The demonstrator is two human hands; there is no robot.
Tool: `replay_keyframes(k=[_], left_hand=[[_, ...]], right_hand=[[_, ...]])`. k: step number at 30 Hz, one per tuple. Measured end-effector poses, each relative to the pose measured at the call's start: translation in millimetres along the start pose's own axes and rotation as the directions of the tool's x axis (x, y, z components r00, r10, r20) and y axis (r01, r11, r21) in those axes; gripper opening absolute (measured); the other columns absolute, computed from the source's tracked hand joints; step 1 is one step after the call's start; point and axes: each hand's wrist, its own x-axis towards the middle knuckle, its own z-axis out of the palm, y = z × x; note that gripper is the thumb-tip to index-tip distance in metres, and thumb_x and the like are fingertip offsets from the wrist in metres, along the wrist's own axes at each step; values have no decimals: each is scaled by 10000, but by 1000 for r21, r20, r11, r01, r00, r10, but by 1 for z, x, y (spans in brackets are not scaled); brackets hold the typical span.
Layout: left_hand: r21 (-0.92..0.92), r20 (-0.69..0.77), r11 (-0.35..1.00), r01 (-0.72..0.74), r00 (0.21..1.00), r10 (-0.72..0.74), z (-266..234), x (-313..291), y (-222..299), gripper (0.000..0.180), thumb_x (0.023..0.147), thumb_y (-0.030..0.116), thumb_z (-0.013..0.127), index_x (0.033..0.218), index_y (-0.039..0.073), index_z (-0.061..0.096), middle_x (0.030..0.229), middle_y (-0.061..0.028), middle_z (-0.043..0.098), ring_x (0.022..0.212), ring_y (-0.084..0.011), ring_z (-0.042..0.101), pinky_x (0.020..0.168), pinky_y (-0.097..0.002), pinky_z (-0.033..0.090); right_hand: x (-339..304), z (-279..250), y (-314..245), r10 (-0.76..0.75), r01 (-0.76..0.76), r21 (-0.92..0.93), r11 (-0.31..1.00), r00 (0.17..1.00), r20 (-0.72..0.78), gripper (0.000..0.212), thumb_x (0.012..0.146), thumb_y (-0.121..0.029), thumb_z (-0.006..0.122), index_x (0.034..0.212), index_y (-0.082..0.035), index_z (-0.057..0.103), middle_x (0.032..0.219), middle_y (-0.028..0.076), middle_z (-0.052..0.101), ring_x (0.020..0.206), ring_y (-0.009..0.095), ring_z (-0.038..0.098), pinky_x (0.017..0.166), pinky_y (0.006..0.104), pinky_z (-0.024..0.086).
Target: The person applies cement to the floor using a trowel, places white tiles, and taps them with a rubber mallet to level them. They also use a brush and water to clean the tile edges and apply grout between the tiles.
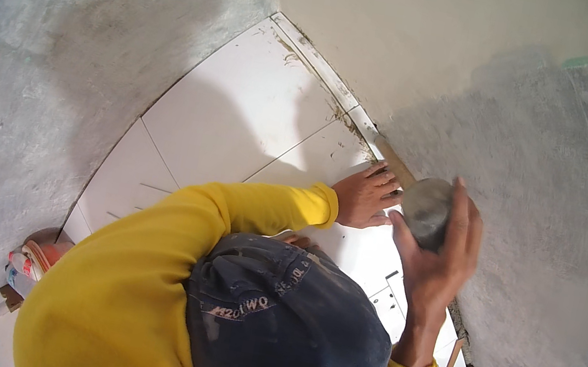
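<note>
Left hand (366,195) is spread flat, fingers wide, pressed on the corner of a white tile (314,157) right at the floor's edge. Just to its right, the right hand (443,259) is wrapped tight round the grey head of a mallet (426,208), choked up high, and what looks like its wooden handle (395,162) pokes out beyond the left fingertips. The mallet head hangs just beside the left hand, over the seam where the tile meets the narrow border strip (330,81). Past the right hand, the grey screed (546,210) runs bare and rough. Whether the head touches the tile, I cannot tell. The step looks like bedding this tile edge down, and the way to do it well is short, soft taps with that close grip, landing on the tile face and not on its brittle edge. The flat left palm should feel for rocking and for a lip against the neighbouring tile (246,98) beyond its fingers, and those fingers want to stay clear of the strike. Work from the middle outward so the joint lines stay straight.
</note>
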Motion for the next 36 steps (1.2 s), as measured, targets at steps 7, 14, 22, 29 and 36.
replay_keyframes(k=[7,14,22,29,36], left_hand=[[-22,-45,999,30,998,-31,-1,8,4,560,1007,512,655,1340,64,700,1383,-178,637,1416,-368,517,1270,-640,281],[-53,-42,998,29,999,-31,-2,13,1,551,997,506,658,1352,87,703,1412,-141,626,1428,-337,493,1267,-637,272],[-154,110,983,98,991,-81,-10,16,-2,623,1007,520,640,1386,28,688,1446,-148,639,1460,-337,488,1280,-611,261],[-230,-92,973,36,994,-59,-5,0,-32,530,972,293,773,1390,-4,641,1429,-230,638,1384,-416,569,1224,-533,413],[132,39,991,-2,999,-3,-11,19,-18,484,1068,431,622,1447,135,673,1502,-164,595,1401,-362,531,1232,-523,377]], right_hand=[[4,11,-1,1,1,48,999,999,-34,927,691,-230,1022,1506,-44,621,1258,185,691,1091,340,685,907,450,587],[4,21,5,5,-5,16,1000,1000,-4,921,699,-232,1016,1507,-39,619,1274,191,682,1093,346,682,911,457,587],[7,18,0,15,-15,-4,1000,999,42,930,685,-225,1023,1505,-36,628,1277,199,681,1112,346,685,934,467,589],[-3,-88,11,144,-139,-105,985,989,41,1020,671,-295,1049,1548,-38,595,1221,218,728,1052,345,764,906,439,635],[-23,-115,35,306,-294,-165,942,951,52,849,684,-249,1035,1412,-72,634,1159,201,769,1102,318,775,923,430,631]])
